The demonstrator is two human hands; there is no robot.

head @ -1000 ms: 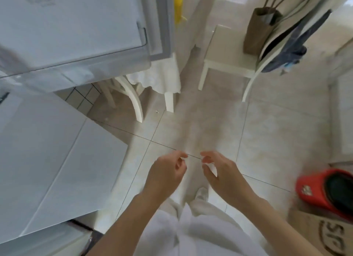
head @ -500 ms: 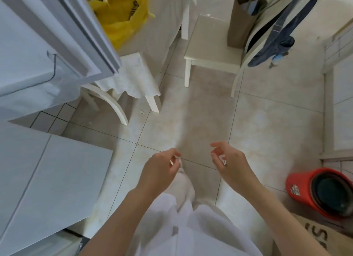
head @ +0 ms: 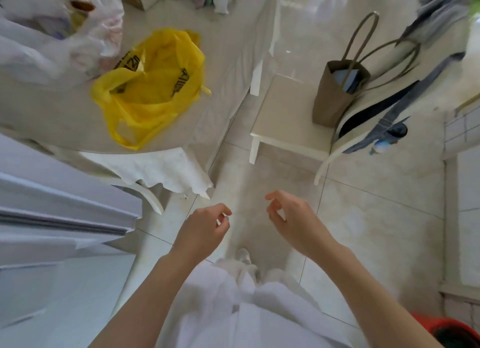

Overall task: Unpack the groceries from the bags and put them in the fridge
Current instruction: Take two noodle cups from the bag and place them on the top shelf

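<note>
Pale glossy floor tiles [head: 363,218] fill most of what I'm looking down at, with a table under a white tablecloth [head: 228,51] up on the left and the open white fridge door [head: 57,225] along the lower left edge. Both hands are carrying nothing: left hand [head: 201,231] has its fingers loosely curled, right hand [head: 293,218] the same, thumb and forefinger near each other but nothing between them. They hang over the floor, well apart from the bags.

On the table sits a crumpled yellow plastic bag with black lettering [head: 150,88], mouth gaping, and behind it a translucent white plastic bag [head: 59,44] with something brownish inside, too blurry to name. A brown paper bag with long loop handles [head: 337,93] stands on a cream wooden chair [head: 283,119].

My guess is we're between trips. If I were steering, I'd step in close to the table first, hold the yellow bag's rim down with one hand, and lift stuff out with the other so the thin plastic doesn't drag along
</note>
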